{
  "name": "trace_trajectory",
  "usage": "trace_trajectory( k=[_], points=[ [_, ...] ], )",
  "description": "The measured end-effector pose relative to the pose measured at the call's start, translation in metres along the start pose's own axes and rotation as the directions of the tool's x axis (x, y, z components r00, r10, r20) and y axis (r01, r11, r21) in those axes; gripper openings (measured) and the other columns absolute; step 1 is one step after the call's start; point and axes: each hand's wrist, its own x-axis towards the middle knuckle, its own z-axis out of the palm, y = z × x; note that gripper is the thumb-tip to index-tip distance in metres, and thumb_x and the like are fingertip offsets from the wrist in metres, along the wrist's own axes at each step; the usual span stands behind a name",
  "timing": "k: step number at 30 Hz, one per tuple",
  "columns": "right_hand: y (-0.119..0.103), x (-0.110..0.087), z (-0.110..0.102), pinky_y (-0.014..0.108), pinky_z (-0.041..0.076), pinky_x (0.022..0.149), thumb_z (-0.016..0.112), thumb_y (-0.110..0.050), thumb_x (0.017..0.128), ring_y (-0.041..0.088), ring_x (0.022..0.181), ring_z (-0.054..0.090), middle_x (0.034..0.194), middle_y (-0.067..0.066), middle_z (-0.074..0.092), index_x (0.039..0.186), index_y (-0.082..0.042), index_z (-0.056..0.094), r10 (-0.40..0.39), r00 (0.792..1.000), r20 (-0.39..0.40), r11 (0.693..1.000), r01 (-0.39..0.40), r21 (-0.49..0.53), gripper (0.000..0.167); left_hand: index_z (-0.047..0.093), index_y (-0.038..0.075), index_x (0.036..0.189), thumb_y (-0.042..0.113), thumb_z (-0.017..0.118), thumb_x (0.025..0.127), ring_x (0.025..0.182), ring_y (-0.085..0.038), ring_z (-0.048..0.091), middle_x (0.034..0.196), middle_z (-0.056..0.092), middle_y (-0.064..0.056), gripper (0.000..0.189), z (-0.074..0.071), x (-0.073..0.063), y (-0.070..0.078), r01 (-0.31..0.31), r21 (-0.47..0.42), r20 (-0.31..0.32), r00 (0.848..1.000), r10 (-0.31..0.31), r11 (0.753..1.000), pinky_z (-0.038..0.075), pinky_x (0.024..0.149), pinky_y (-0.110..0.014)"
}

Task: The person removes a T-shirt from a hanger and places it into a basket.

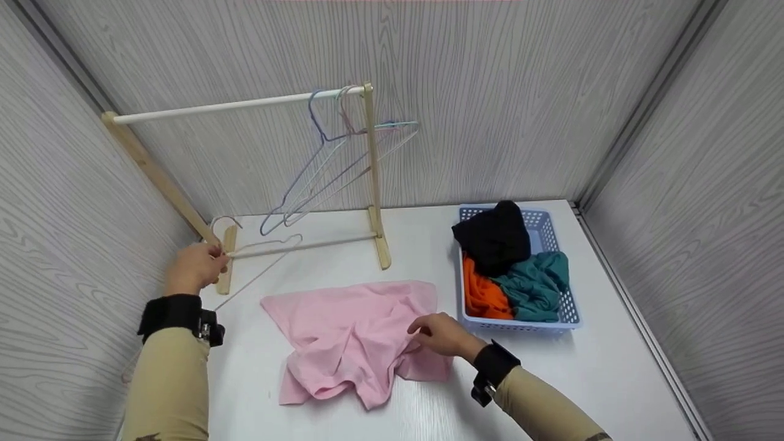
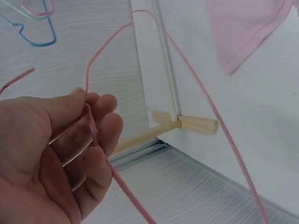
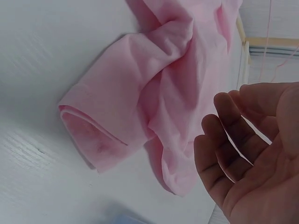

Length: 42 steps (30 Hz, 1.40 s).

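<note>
My left hand (image 1: 195,267) pinches a thin pink wire hanger (image 2: 198,84) near its neck, beside the rack's left foot. In the left wrist view the wire passes between thumb and fingers, and the hook's tip pokes out past the thumb. A pink cloth garment (image 1: 361,337) lies rumpled on the white table, one folded end showing in the right wrist view. Over the garment's right part hovers my right hand (image 1: 444,334), its fingers loosely bent with nothing between them. Whether its fingertips touch the cloth is hard to tell from the head view.
A wooden rack with a white rod (image 1: 239,105) stands at the back left. Several wire hangers (image 1: 300,177) hang at its right end. On the right, a blue plastic basket (image 1: 514,324) holds black, orange and teal cloths. Grey panels (image 1: 478,92) wall in the table.
</note>
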Motion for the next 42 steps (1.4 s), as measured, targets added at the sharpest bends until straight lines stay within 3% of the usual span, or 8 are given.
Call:
trace_trajectory(
  k=[3, 6, 11, 20, 27, 34, 39, 42],
  points=[
    [0.001, -0.002, -0.004, 0.022, 0.043, 0.06, 0.06, -0.009, 0.09, 0.007, 0.066, 0.051, 0.079, 0.007, 0.069, 0.106, -0.001, 0.071, 0.021, 1.0, 0.01, 1.0, -0.021, 0.009, 0.02, 0.062, -0.002, 0.124, 0.02, 0.045, 0.099, 0.097, -0.043, 0.062, 0.117, 0.063, -0.029, 0.037, -0.014, 0.012, 0.017, 0.023, 0.052, -0.143, 0.99, -0.016, 0.998, 0.051, 0.071, -0.047],
    [0.0, -0.003, -0.007, 0.022, 0.044, 0.061, 0.061, -0.01, 0.091, 0.007, 0.067, 0.052, 0.08, 0.005, 0.069, 0.108, -0.002, 0.071, 0.035, 0.999, 0.013, 0.999, -0.035, 0.008, 0.021, 0.062, 0.004, 0.126, 0.018, 0.043, 0.1, 0.11, -0.05, 0.058, 0.125, 0.059, -0.03, 0.036, -0.025, 0.023, 0.042, 0.04, 0.057, -0.268, 0.963, -0.023, 0.998, 0.049, 0.079, -0.059],
    [0.0, -0.007, -0.009, 0.023, 0.046, 0.064, 0.061, -0.011, 0.092, 0.007, 0.07, 0.053, 0.086, 0.006, 0.071, 0.11, -0.003, 0.071, 0.038, 0.999, 0.02, 0.999, -0.039, 0.014, 0.022, 0.064, 0.004, 0.124, 0.019, 0.041, 0.102, 0.109, -0.049, 0.058, 0.122, 0.063, -0.027, 0.035, -0.044, 0.037, 0.082, 0.003, 0.05, -0.381, 0.924, 0.016, 0.999, 0.048, 0.08, -0.058],
    [0.01, -0.016, -0.01, 0.022, 0.047, 0.065, 0.059, -0.012, 0.093, 0.009, 0.072, 0.052, 0.09, 0.004, 0.069, 0.113, -0.006, 0.07, 0.116, 0.992, 0.043, 0.992, -0.117, 0.042, 0.024, 0.065, 0.004, 0.123, 0.022, 0.039, 0.103, 0.112, -0.046, 0.058, 0.123, 0.064, -0.024, 0.037, -0.08, 0.062, 0.15, -0.048, 0.013, -0.403, 0.914, 0.049, 0.999, 0.046, 0.085, -0.056],
    [0.017, -0.024, -0.007, 0.025, 0.048, 0.072, 0.059, -0.012, 0.093, 0.009, 0.08, 0.055, 0.105, 0.007, 0.072, 0.113, -0.005, 0.07, 0.109, 0.994, 0.026, 0.994, -0.109, 0.027, 0.023, 0.066, 0.005, 0.122, 0.02, 0.042, 0.102, 0.111, -0.048, 0.059, 0.124, 0.064, -0.024, 0.034, -0.075, 0.085, 0.182, -0.071, 0.017, -0.441, 0.895, 0.071, 0.997, 0.047, 0.085, -0.058],
    [0.021, -0.024, -0.002, 0.021, 0.04, 0.064, 0.059, -0.012, 0.092, 0.005, 0.069, 0.046, 0.09, 0.004, 0.069, 0.111, -0.004, 0.071, 0.093, 0.995, 0.045, 0.995, -0.094, 0.027, 0.024, 0.067, 0.007, 0.118, 0.022, 0.043, 0.103, 0.109, -0.05, 0.059, 0.123, 0.064, -0.025, 0.032, -0.058, 0.101, 0.19, -0.086, -0.02, -0.44, 0.895, 0.069, 0.996, 0.047, 0.085, -0.06],
    [0.023, -0.023, 0.001, 0.02, 0.041, 0.066, 0.059, -0.012, 0.092, 0.004, 0.071, 0.047, 0.094, 0.004, 0.071, 0.111, -0.005, 0.071, 0.091, 0.995, 0.049, 0.995, -0.093, 0.025, 0.023, 0.067, 0.007, 0.117, 0.023, 0.042, 0.103, 0.107, -0.05, 0.06, 0.122, 0.065, -0.023, 0.033, -0.064, 0.103, 0.193, -0.08, -0.023, -0.456, 0.888, 0.061, 0.997, 0.047, 0.083, -0.059],
    [0.024, -0.023, 0.003, 0.02, 0.042, 0.067, 0.06, -0.012, 0.092, 0.004, 0.072, 0.048, 0.097, 0.005, 0.072, 0.11, -0.005, 0.071, 0.087, 0.995, 0.048, 0.996, -0.088, 0.019, 0.023, 0.067, 0.005, 0.117, 0.021, 0.041, 0.103, 0.105, -0.05, 0.06, 0.12, 0.065, -0.025, 0.033, -0.066, 0.103, 0.191, -0.064, -0.008, -0.446, 0.893, 0.054, 0.998, 0.047, 0.082, -0.059]
  ],
)
